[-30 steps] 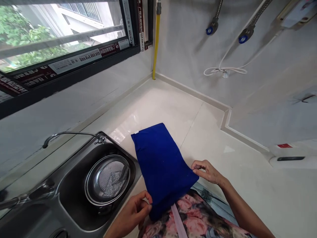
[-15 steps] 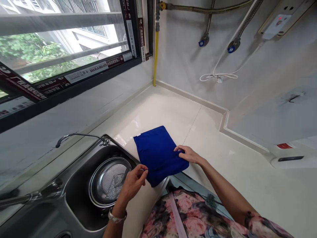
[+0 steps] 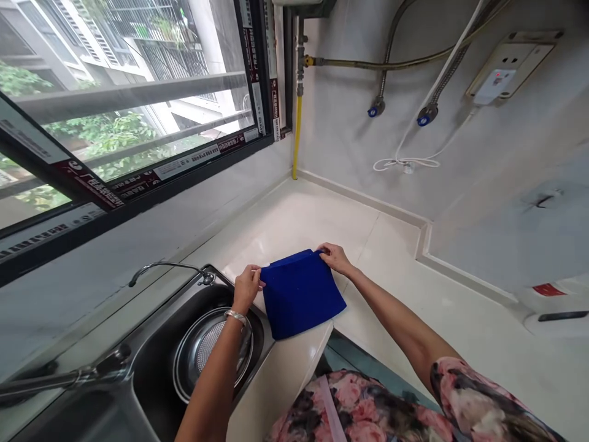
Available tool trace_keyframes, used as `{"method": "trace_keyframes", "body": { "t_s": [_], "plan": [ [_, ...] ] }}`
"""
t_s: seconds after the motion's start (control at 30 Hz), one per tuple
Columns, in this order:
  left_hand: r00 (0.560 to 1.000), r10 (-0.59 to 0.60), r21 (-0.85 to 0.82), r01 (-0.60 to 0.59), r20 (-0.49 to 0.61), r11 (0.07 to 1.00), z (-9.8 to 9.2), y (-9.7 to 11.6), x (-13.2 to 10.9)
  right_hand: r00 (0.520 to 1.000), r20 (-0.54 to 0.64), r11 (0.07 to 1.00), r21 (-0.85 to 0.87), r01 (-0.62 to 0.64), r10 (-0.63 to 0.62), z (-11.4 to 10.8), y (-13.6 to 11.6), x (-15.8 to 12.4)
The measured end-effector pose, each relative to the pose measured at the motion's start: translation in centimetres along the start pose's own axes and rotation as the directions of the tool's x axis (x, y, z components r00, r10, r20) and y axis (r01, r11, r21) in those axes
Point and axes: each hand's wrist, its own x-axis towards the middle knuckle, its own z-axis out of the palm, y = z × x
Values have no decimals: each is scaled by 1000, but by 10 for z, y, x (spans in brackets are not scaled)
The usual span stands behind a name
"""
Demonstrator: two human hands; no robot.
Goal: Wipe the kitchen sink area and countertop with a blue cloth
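A blue cloth [image 3: 304, 298] with straight edges is stretched between my two hands over the corner of the counter beside the sink. My left hand [image 3: 247, 287] pinches its upper left corner, thumb and fingers together. At the upper right corner, my right hand [image 3: 335, 258] grips the fabric the same way. The far edge shows a second layer just behind the front one. The near edge hangs loose close to the counter's front; whether it touches the surface I cannot tell.
Left of the cloth is a dark metal sink [image 3: 151, 374] holding a round metal pan [image 3: 188, 356], partly behind my left forearm. A thin curved faucet [image 3: 170, 264] rises at its back corner. The pale counter [image 3: 285, 215] runs to the wall, near a yellow pipe [image 3: 297, 138].
Both hands have moved to the cloth's far corners. The far edge is now folded up and drawn toward me. The view has tilted upward a little.
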Motion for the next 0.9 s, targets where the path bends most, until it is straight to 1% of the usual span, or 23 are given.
{"method": "trace_keyframes", "body": {
  "t_s": [0.1,0.2,0.27,0.3,0.37,0.4,0.43,0.47,0.5,0.57,0.6,0.63,0.67,0.73,0.77,0.8,0.83,0.9],
  "plan": [
    [995,52,-18,-54,-84,998,-5,15,17,999,-40,999,13,34,-34,-7,-12,22],
    [969,138,-16,-144,-205,989,-11,36,33,993,-92,997,31,75,-72,-14,-31,46],
    [939,192,-6,-202,-285,979,-14,42,34,988,-129,994,46,96,-89,-16,-43,53],
    [925,218,11,-226,-311,974,-15,40,31,984,-144,992,53,113,-105,-17,-46,51],
    [906,288,93,-273,-309,958,-14,24,13,974,-154,983,50,175,-166,-16,-42,35],
    [898,352,181,-313,-264,932,-12,10,-1,967,-144,976,36,215,-208,-15,-34,21],
    [891,411,263,-356,-194,896,-10,-7,-16,960,-122,967,18,256,-252,-15,-23,4],
    [886,452,315,-402,-103,860,-9,-25,-32,953,-75,956,-2,294,-294,-15,-9,-14],
    [880,474,335,-451,14,827,-7,-42,-48,945,-1,944,-19,328,-328,-16,7,-33],
    [857,478,342,-516,194,785,-7,-70,-76,908,189,921,-41,388,-374,-20,40,-63],
    [856,464,346,-516,228,784,-7,-80,-86,889,258,913,-57,404,-377,-22,53,-72],
    [868,445,351,-496,220,794,-8,-85,-93,884,290,911,-80,405,-368,-23,63,-77],
    [887,424,354,-461,180,814,-8,-88,-97,895,279,914,-112,391,-349,-22,68,-78],
    [919,387,341,-387,70,857,-2,-86,-95,938,174,927,-180,330,-300,-9,64,-70],
    [923,383,333,-374,41,866,4,-83,-90,951,127,930,-209,303,-282,4,56,-63],
    [921,388,336,-377,37,863,14,-80,-85,957,98,928,-239,287,-271,21,45,-57],
    [918,393,351,-386,53,853,26,-78,-80,959,94,919,-273,284,-268,40,33,-51],
    [921,379,433,-380,93,817,52,-76,-70,951,145,888,-342,308,-274,81,8,-44]
  ]
}}
